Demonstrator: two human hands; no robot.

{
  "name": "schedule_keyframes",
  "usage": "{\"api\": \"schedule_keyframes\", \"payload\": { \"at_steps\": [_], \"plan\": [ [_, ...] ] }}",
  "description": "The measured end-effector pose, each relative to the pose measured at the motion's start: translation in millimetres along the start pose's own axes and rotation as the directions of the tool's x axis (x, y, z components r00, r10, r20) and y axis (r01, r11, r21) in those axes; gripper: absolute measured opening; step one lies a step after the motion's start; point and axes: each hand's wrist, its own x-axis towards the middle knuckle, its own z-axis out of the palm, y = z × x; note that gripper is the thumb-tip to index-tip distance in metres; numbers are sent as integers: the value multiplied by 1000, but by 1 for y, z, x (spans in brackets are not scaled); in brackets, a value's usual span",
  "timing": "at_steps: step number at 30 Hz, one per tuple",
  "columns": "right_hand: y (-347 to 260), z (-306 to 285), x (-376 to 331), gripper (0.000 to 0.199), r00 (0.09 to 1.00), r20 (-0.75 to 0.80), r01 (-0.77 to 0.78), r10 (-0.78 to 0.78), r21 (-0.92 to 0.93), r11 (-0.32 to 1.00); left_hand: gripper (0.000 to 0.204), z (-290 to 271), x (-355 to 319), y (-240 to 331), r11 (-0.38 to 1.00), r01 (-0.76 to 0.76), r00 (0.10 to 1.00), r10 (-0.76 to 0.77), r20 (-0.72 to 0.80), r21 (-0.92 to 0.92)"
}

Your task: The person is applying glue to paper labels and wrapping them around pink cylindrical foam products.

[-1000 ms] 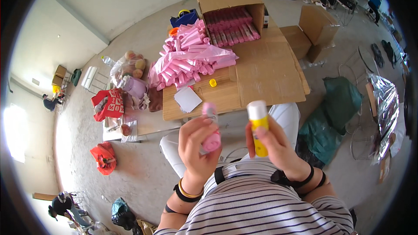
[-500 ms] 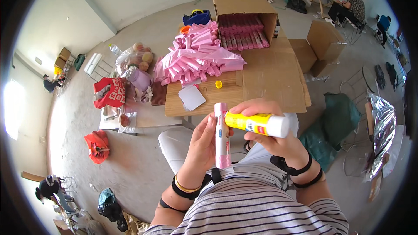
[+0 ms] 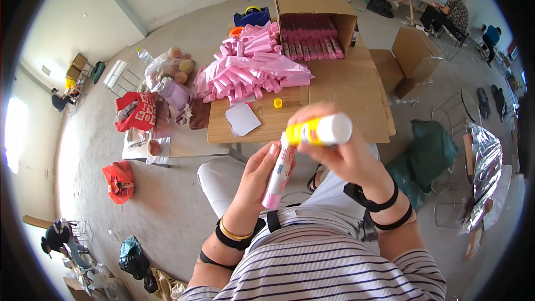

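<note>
My left hand [image 3: 253, 174] is closed around a slim white tube with pink ends [image 3: 281, 174]; the tube leans, its lower end toward my waist. In my right hand [image 3: 352, 159] is a yellow glue stick with a white base [image 3: 320, 130], slightly blurred. The glue stick's far end lies at the tube's upper end; whether they touch, I cannot tell. On the table's near part sit a small yellow cap [image 3: 277, 103] and a few white paper sheets [image 3: 243, 120]. Beyond them is a heap of pink tubes [image 3: 251, 72].
An open cardboard box [image 3: 312, 1] holding rows of pink tubes stands at the back of the wooden table [image 3: 220, 128]. To the left are a red bag [image 3: 136, 112] and a bag of fruit [image 3: 175, 67]. A dark green sack [image 3: 429, 147] lies right. Other people sit farther off.
The tube in my left hand has tilted, its lower end swinging left. My right hand has risen with the glue stick, whose white base has moved up and left.
</note>
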Motion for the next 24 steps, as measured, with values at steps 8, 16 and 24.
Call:
{"api": "schedule_keyframes", "payload": {
  "at_steps": [8,16,24],
  "plan": [
    [36,3,7,25,979,-202,-25,21,-17,1000,42,-15,10,-8,998,25,1000,-24,7,-52],
    [184,5,-42,35,832,-321,-436,453,127,891,47,-98,50,-51,974,209,963,-221,-155,-88],
    [230,19,-59,35,756,-286,-590,589,93,802,43,-118,-14,143,434,-737,367,901,-232,519]
  ]
}}
